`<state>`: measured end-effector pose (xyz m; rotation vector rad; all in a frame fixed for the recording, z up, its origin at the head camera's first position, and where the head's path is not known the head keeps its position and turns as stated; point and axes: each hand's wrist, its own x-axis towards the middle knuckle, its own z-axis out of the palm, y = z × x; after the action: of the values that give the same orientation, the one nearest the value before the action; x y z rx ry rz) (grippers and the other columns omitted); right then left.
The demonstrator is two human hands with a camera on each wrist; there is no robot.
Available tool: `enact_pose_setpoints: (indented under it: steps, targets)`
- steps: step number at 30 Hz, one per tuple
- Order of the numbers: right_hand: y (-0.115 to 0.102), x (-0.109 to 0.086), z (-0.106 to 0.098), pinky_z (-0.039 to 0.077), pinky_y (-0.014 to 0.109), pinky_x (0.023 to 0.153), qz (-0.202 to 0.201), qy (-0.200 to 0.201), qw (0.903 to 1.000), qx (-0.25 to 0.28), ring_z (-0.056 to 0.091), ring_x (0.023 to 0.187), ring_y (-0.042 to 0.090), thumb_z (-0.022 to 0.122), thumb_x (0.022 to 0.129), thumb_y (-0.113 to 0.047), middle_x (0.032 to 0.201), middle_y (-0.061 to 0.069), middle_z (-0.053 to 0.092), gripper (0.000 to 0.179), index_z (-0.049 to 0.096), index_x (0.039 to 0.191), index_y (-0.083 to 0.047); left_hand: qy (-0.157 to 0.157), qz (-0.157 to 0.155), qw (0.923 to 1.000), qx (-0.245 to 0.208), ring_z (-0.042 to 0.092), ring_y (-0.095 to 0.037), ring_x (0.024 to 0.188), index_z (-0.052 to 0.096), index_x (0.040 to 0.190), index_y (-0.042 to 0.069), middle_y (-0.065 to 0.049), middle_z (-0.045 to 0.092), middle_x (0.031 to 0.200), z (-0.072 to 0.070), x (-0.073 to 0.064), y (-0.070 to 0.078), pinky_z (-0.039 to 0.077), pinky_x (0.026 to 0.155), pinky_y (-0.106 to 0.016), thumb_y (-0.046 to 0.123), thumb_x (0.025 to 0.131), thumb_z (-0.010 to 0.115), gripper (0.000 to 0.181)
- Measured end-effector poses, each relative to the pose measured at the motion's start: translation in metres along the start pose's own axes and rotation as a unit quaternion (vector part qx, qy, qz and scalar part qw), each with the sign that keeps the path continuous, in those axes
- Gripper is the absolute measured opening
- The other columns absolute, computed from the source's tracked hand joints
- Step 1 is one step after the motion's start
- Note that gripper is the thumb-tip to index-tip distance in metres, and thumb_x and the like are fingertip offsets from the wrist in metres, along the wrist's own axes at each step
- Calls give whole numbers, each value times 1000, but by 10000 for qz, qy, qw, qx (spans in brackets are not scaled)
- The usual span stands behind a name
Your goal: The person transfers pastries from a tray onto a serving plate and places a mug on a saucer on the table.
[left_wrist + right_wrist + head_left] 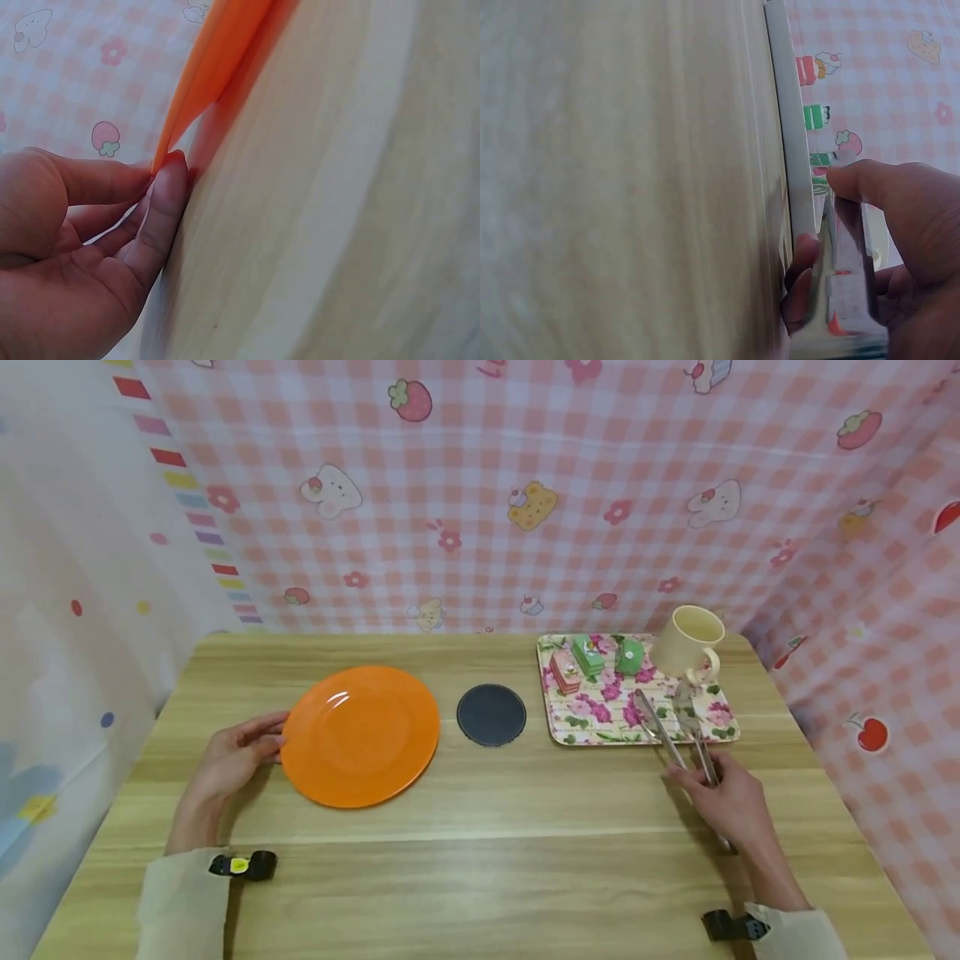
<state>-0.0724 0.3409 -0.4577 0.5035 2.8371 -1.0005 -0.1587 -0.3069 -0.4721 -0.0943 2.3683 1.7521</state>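
On the bench (465, 893), well left of the tray (561, 718), the left hand (228, 762) pinches the plate (360, 737) by its rim, grip closed; a disc (491, 715) lies nearer the tray. Before the tray, the right hand's (729, 797) grip, part closed, holds tongs (664, 735), tips over the tray, beside its mug (673, 647).
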Motion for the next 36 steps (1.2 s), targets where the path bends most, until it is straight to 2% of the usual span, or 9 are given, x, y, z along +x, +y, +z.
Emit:
enact_pose_setpoints:
  steps: [6,18,22,30,36]
  targets:
    - [0,2,0,43,28,54,-249,169,9995,-134,54,74,22,60,97,-61,93,13,62,62,54,117,-3,3,18,10000,-76,69,2,92,42,151,-8,21,65,107,-1,-3,1,63,82,-21,8,105,53,50]
    - [-2,-1,-7,45,29,48,-743,-135,9971,-74,59,62,15,56,100,-58,82,11,67,72,42,142,-2,106,-111,9999,26,67,3,90,43,152,-6,20,64,106,1,-2,1,62,80,-19,8,105,55,50]
    - [-4,-1,-8,45,29,46,-860,-98,9962,-18,58,61,14,56,101,-56,83,12,68,70,42,142,0,108,-118,9999,38,68,3,90,44,151,-5,20,64,106,2,-3,2,62,80,-19,9,105,55,50]
    - [-16,-1,-11,42,28,45,-1042,-45,9944,-146,52,59,14,57,101,-54,82,10,62,74,42,146,2,12,-75,9997,-248,70,0,91,42,151,-8,19,66,108,2,-2,2,63,81,-21,5,105,52,49]
    - [-27,0,-9,39,26,46,-1374,-70,9902,-248,45,58,13,58,101,-52,76,8,54,64,50,136,1,58,-59,9999,-108,69,2,91,44,151,-7,20,65,107,1,-3,2,62,80,-20,8,105,54,49]
